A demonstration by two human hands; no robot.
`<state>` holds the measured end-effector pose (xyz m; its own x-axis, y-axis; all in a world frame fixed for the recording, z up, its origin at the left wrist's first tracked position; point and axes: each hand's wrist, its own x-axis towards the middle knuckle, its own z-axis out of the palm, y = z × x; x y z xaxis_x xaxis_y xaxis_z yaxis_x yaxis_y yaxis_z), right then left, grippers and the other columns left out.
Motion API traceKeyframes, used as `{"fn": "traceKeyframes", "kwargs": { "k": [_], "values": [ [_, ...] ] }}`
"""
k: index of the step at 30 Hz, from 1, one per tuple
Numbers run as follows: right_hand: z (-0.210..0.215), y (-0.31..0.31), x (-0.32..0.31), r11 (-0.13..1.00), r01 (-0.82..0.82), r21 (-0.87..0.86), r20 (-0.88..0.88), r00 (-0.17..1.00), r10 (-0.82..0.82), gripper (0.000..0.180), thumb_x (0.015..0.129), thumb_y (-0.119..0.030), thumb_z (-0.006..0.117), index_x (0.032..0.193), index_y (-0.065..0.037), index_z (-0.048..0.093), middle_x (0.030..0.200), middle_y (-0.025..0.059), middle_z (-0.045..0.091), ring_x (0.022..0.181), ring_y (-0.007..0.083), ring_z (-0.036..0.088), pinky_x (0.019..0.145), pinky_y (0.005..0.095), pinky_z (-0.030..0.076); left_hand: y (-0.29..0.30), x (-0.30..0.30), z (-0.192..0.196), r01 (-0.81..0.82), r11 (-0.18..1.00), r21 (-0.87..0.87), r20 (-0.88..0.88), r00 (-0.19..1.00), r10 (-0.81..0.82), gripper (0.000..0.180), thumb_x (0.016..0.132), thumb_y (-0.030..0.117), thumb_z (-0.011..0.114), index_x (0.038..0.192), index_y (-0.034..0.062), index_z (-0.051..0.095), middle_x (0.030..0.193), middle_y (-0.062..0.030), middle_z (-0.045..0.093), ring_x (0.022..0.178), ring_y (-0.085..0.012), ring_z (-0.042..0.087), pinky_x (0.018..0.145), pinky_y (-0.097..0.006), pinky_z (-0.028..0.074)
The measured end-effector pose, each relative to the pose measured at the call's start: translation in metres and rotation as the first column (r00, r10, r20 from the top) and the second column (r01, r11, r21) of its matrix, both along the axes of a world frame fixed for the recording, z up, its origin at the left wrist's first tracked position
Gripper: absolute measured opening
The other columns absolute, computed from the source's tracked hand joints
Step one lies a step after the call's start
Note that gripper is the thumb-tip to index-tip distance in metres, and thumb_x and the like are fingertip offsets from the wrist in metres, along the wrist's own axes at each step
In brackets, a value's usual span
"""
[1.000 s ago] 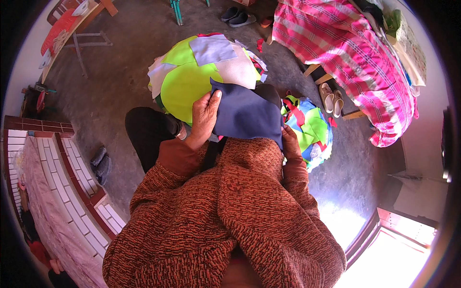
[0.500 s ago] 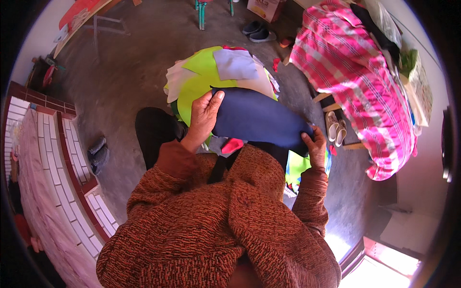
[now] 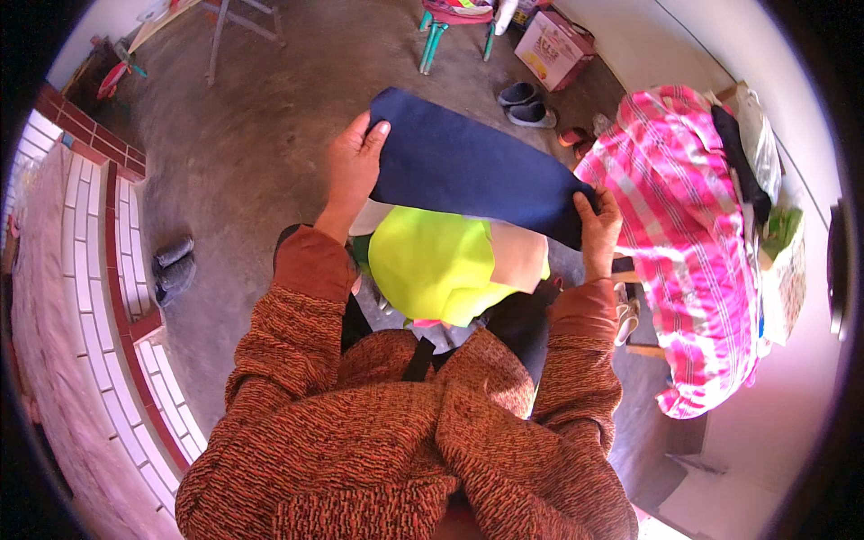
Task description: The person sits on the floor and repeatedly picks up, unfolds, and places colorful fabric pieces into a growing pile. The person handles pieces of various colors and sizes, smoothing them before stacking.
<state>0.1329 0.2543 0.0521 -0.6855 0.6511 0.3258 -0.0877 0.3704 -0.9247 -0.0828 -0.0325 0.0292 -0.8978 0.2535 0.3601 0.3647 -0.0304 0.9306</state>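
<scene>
A dark navy piece of fabric [image 3: 477,162] is stretched out between my two hands, its surface smooth and its right end lower than its left. My left hand [image 3: 355,166] pinches its left edge, thumb on the near face. At its lower right corner my right hand [image 3: 598,225] grips it between thumb and fingers. Below the fabric lies a pile of cloth pieces, with a bright yellow-green piece [image 3: 432,261] on top and a pale beige-pink piece [image 3: 519,256] at its right. The navy fabric hides the far part of that pile.
A pink checked cloth [image 3: 688,261] covers something along the right wall. Dark slippers [image 3: 531,112], a pink carton [image 3: 553,49] and a stool with green legs [image 3: 435,49] stand at the back. On the left, dark shoes [image 3: 173,270] lie near a white-tiled ledge [image 3: 94,297].
Both hands have lifted the navy fabric up and away from my lap, and it is spread flatter. More of the yellow-green pile shows near my knees. The whole view has shifted.
</scene>
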Motion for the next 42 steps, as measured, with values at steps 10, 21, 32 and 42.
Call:
{"fn": "traceKeyframes", "kwargs": {
  "k": [10,21,32,42],
  "values": [
    [-0.032,-0.068,-0.047,0.748,-0.018,0.663,0.316,0.913,-0.258,0.064,0.076,-0.039,0.069,0.131,-0.014,0.047,0.14,0.0174,0.033,0.129,0.0338,0.033,0.103,0.0507,0.024,-0.01,-0.028,-0.03,-0.032,0.839,-0.543,0.09,0.991,0.096,0.04,0.083,0.015,0.062,0.121,0.0063,0.052,0.095,-0.0193,0.064,0.087,-0.0353,0.062,0.079,-0.037,0.048],
    [-0.033,-0.076,-0.062,0.645,-0.44,0.625,0.655,0.744,-0.127,0.066,0.083,-0.056,0.05,0.138,-0.022,0.039,0.145,0.014,0.029,0.134,0.0341,0.025,0.107,0.0529,0.017,0.023,-0.005,-0.005,-0.054,0.765,-0.642,-0.51,0.775,-0.373,0.054,0.076,0.042,0.064,0.124,0.0203,0.052,0.133,-0.0112,0.045,0.124,-0.0342,0.039,0.101,-0.054,0.026],
    [-0.031,-0.071,-0.066,0.693,-0.448,0.564,0.691,0.716,-0.099,0.065,0.081,-0.057,0.051,0.137,-0.023,0.041,0.144,0.0127,0.031,0.133,0.035,0.026,0.106,0.0504,0.018,0.044,0.018,-0.013,0.176,0.469,-0.866,-0.206,0.729,-0.653,0.062,0.074,0.057,0.057,0.13,0.0301,0.048,0.143,-0.0081,0.035,0.131,-0.0338,0.03,0.102,-0.062,0.019],
    [-0.028,-0.07,-0.067,0.701,-0.444,0.559,0.684,0.725,-0.087,0.064,0.082,-0.053,0.054,0.136,-0.021,0.042,0.144,0.0135,0.032,0.132,0.0352,0.027,0.106,0.0481,0.019,0.044,0.013,-0.016,0.163,0.468,-0.868,-0.22,0.72,-0.658,0.061,0.075,0.062,0.054,0.128,0.0303,0.051,0.142,-0.0079,0.036,0.131,-0.0336,0.031,0.101,-0.063,0.02]
  ]
}}
